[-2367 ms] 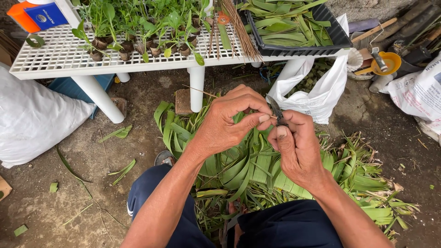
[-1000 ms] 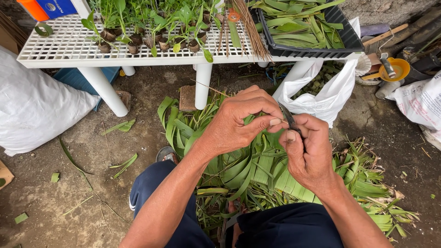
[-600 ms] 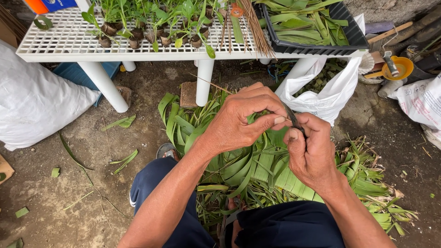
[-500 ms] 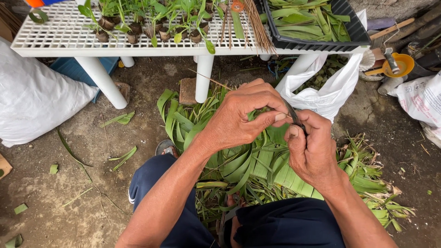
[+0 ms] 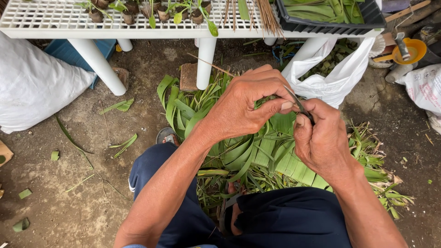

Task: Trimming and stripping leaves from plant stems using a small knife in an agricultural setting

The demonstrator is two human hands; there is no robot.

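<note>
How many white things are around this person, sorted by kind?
White slatted table: 1
White table legs and: 3
Big white sack on the left: 1
White plastic bag under the table: 1
White printed sack at the right edge: 1
Total: 7

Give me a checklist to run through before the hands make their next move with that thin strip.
1. Left hand pinching the thin strip: ok, thumb and fingers closed on it.
2. Right hand gripping the same strip: ok.
3. What the strip is, blade or leaf rib: cannot tell.
4. Pile of green leaves within reach under both hands: ok.
5. White rack table clear of the hands: ok.
6. White plastic bag apart from the hands: ok.
</note>
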